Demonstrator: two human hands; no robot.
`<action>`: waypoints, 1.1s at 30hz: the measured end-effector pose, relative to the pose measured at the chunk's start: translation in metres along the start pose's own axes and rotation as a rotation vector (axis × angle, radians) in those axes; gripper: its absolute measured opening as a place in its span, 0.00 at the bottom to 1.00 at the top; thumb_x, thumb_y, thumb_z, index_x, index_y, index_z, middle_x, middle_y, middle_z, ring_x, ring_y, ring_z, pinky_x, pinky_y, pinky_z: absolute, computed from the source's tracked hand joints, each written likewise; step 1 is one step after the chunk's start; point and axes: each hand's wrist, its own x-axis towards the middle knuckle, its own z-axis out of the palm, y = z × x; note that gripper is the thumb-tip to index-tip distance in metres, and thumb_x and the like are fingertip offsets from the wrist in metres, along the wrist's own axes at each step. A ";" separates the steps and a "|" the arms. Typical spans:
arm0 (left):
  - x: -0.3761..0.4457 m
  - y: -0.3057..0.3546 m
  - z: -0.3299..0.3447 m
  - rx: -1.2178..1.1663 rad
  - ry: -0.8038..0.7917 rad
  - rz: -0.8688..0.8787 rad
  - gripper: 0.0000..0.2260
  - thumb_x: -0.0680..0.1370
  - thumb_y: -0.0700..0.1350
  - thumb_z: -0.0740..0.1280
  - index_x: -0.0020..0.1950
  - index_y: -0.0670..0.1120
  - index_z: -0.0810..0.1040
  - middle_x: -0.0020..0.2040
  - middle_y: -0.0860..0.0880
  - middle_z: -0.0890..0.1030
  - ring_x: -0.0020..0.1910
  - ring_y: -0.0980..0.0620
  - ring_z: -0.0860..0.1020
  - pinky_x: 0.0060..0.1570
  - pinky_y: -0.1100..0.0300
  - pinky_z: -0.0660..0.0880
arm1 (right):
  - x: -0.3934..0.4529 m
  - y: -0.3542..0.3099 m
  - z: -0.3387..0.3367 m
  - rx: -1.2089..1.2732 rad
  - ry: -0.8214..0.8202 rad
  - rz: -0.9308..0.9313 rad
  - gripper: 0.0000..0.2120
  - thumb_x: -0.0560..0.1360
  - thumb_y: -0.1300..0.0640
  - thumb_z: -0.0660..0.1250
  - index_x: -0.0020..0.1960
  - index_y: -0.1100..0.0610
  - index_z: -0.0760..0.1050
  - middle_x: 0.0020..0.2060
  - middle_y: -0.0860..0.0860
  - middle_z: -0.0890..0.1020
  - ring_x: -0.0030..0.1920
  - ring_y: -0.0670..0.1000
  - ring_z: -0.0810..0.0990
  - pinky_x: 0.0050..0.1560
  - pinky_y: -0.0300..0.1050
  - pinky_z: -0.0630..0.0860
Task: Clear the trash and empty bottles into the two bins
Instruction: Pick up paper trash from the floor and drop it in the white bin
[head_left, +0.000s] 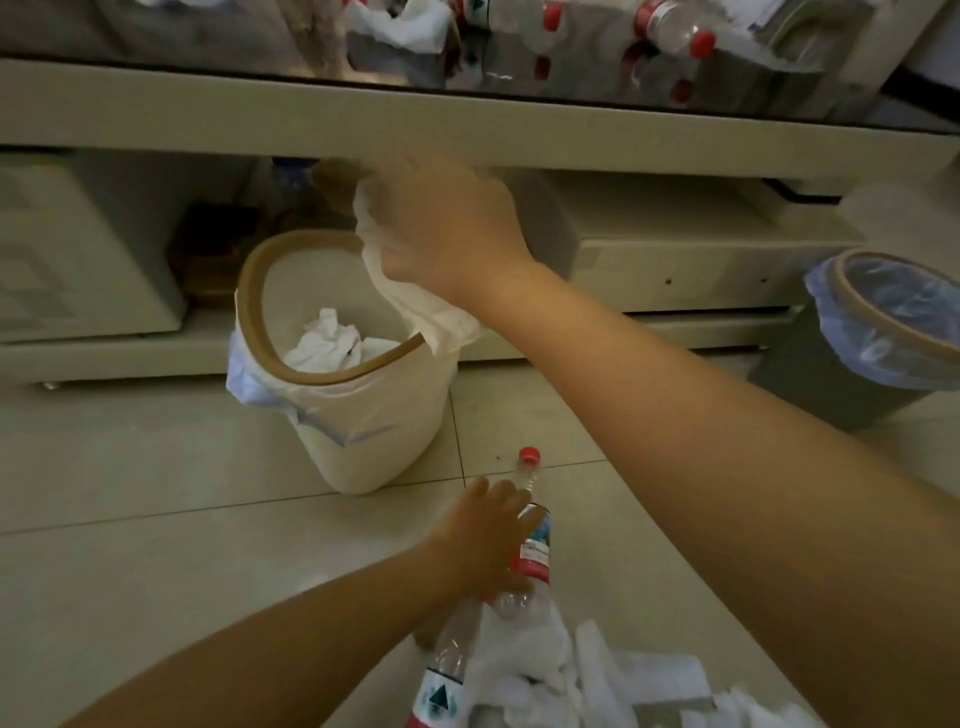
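Two bins on the floor before a low surface, trash heaped near the camera

The left bin (363, 415) stands on the floor (130, 493) in front of the surface (467, 124), crumpled tissues (327, 343) inside it; the right bin (857, 353) stands well apart to its right. The right hand (447, 228) holds a tissue (415, 291) above the left bin's rim. Nearer the camera, the left hand (488, 535) grips a bottle (530, 540), just behind a pile of tissues (561, 675) and a second bottle (441, 675). More bottles (675, 31) lie on the surface.

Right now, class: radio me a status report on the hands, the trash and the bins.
Right hand grips tissue over white bin. Left hand holds bottle low. Grey bin stands right. Nothing blocking.
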 end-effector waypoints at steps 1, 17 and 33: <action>-0.002 0.004 0.014 0.023 -0.033 0.048 0.37 0.73 0.68 0.62 0.73 0.47 0.61 0.72 0.45 0.67 0.68 0.44 0.66 0.63 0.48 0.63 | 0.003 -0.005 0.007 0.001 -0.009 -0.009 0.29 0.72 0.46 0.66 0.71 0.48 0.62 0.64 0.51 0.72 0.60 0.57 0.74 0.57 0.57 0.73; 0.004 -0.009 0.072 0.123 -0.085 0.138 0.42 0.70 0.62 0.70 0.75 0.49 0.53 0.73 0.43 0.62 0.66 0.44 0.69 0.61 0.49 0.66 | 0.030 -0.032 0.070 -0.052 -0.026 -0.094 0.29 0.73 0.47 0.65 0.72 0.48 0.61 0.67 0.51 0.68 0.60 0.56 0.74 0.56 0.52 0.71; 0.008 -0.038 0.074 0.115 -0.078 0.037 0.44 0.72 0.58 0.70 0.77 0.49 0.46 0.71 0.44 0.63 0.66 0.44 0.67 0.63 0.49 0.64 | 0.024 -0.017 0.106 0.117 -0.397 -0.030 0.32 0.72 0.42 0.68 0.72 0.47 0.63 0.71 0.49 0.67 0.70 0.53 0.65 0.67 0.53 0.66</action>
